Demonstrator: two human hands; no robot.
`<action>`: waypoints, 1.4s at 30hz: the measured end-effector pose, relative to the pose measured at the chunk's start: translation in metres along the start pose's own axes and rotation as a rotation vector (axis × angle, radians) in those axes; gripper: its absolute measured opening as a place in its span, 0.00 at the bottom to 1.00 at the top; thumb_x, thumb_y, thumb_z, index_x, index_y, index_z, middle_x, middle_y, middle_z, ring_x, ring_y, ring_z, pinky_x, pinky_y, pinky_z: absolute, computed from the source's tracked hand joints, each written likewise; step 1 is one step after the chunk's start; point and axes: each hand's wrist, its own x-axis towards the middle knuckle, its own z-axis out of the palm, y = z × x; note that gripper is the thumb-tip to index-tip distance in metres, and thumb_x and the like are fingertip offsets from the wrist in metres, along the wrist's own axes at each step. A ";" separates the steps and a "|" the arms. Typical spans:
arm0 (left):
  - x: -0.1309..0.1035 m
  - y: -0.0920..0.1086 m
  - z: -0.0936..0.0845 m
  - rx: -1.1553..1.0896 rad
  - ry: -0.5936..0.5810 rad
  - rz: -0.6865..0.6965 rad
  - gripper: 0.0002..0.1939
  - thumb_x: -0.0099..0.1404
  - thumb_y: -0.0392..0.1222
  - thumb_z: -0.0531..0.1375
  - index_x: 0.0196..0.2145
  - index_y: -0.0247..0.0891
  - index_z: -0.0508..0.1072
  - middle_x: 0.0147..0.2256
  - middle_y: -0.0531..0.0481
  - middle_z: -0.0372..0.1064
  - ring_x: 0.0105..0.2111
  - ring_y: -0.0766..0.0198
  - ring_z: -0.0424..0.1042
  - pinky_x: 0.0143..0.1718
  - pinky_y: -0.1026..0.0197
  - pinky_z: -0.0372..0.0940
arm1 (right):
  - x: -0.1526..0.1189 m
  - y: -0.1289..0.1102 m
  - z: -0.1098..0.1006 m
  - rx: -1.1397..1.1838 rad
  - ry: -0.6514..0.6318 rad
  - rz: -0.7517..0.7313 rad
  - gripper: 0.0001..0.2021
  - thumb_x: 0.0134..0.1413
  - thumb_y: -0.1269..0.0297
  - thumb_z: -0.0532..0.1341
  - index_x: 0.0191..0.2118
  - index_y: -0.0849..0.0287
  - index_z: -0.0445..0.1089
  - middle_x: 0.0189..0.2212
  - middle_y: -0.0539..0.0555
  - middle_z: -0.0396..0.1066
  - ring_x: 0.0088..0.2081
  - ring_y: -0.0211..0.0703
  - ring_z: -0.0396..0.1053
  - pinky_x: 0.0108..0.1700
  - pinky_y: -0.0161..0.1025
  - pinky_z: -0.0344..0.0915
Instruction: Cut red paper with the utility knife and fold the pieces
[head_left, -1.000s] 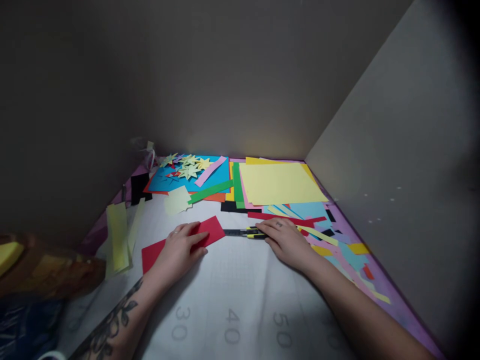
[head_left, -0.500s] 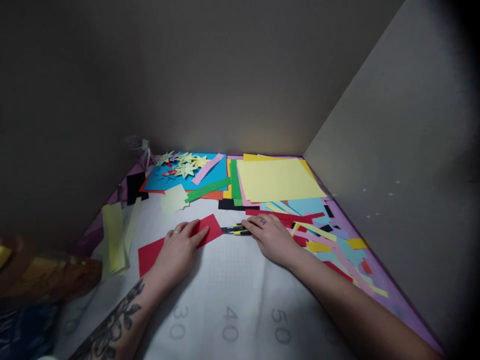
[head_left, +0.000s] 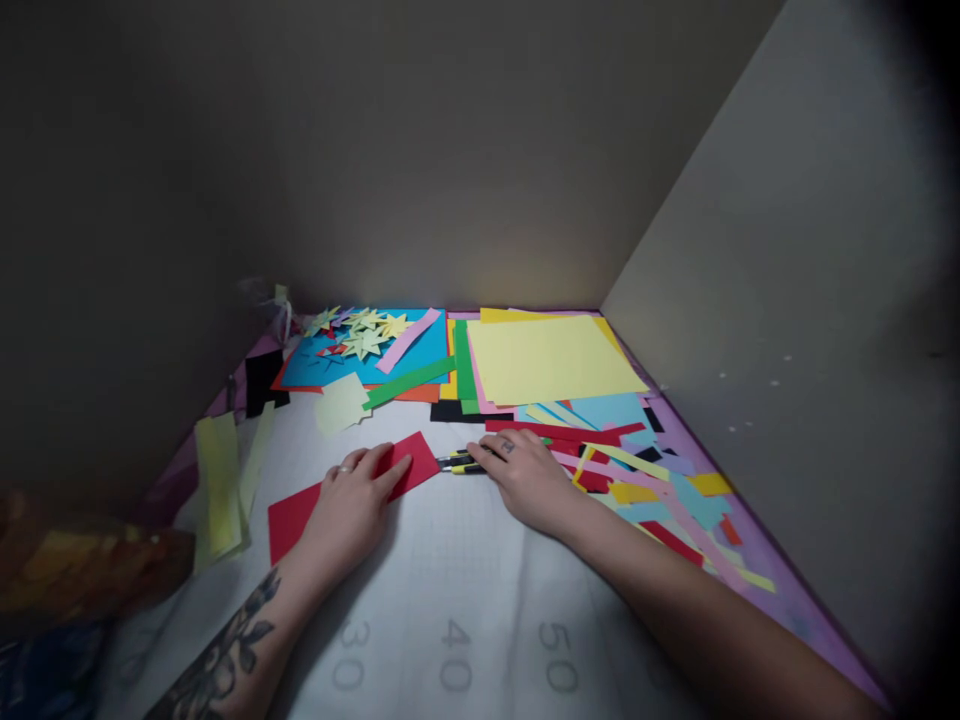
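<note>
My left hand (head_left: pixel 360 492) lies on a red paper rectangle (head_left: pixel 296 512), fingers apart and thumb stretched out on top. The paper slants across the white sheet (head_left: pixel 442 560); my palm and wrist hide part of it. At its right edge is the tip of a black-and-yellow tool (head_left: pixel 466 461), which looks like a utility knife. My right hand (head_left: pixel 525 475) is closed over the rear of this tool, fingers pointing left. The tool's back end is hidden under the palm. Just beyond that hand runs a long red strip (head_left: pixel 611 434).
Paper stars (head_left: pixel 365 343) rest on blue sheets (head_left: pixel 420 355) at the back left. A stack of pale yellow sheets (head_left: pixel 555 355) lies at the back right. Colourful paper scraps (head_left: pixel 705 500) cover the right side, near the wall (head_left: pixel 795 430). Pale yellow strips (head_left: pixel 219 490) lie left.
The whole view has shifted slightly. Both hands, the red paper and the black-and-yellow tool keep nearly the same places relative to each other.
</note>
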 end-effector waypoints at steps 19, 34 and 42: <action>-0.001 -0.002 -0.001 -0.045 -0.006 0.009 0.32 0.60 0.28 0.47 0.59 0.51 0.60 0.58 0.44 0.56 0.54 0.47 0.55 0.45 0.47 0.59 | -0.007 -0.001 0.000 0.012 0.002 0.007 0.24 0.53 0.79 0.52 0.56 0.60 0.63 0.50 0.61 0.67 0.49 0.53 0.60 0.48 0.49 0.54; 0.000 -0.003 0.000 -0.048 -0.002 0.009 0.31 0.61 0.29 0.47 0.59 0.52 0.59 0.58 0.45 0.57 0.54 0.47 0.56 0.46 0.47 0.59 | -0.022 -0.001 -0.002 0.019 0.019 0.013 0.23 0.53 0.78 0.52 0.55 0.60 0.64 0.49 0.60 0.68 0.47 0.53 0.60 0.47 0.50 0.56; 0.001 -0.005 -0.003 -0.154 0.012 0.006 0.25 0.64 0.34 0.47 0.56 0.50 0.64 0.57 0.45 0.58 0.54 0.48 0.57 0.47 0.47 0.59 | -0.025 0.000 -0.004 0.032 -0.004 0.011 0.24 0.53 0.79 0.52 0.55 0.58 0.64 0.49 0.59 0.68 0.48 0.52 0.60 0.48 0.50 0.56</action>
